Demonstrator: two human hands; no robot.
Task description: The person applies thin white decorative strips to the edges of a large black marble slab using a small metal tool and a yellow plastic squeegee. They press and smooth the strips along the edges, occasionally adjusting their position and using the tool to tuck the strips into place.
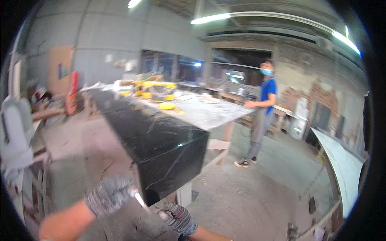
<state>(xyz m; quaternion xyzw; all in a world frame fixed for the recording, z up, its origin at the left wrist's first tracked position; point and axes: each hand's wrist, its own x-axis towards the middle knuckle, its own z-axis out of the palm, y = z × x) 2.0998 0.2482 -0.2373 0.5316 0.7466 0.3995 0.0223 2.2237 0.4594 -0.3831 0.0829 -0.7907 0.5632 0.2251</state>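
Note:
A long black stone slab with pale veins [171,158] stretches away in front of me, its near end forming a square-edged box shape. Below and left of its bottom corner, my left hand [107,196], in a grey knit glove, is closed on a thin pale strip [141,201]. The strip slants down beside the slab's lower corner; its exact kind is unclear. Close to the strip's lower end is my right hand [177,218] in a striped knit glove, fingers curled. Whether it grips the strip or something else small is hidden.
A grey-white table [209,114] adjoins the slab, carrying yellow-and-dark buckets [161,91] and a yellow tool [169,106]. A masked person in a blue shirt [266,94] stands at its far right side. A white panel [341,164] leans at right; clutter and a red object [71,100] stand left.

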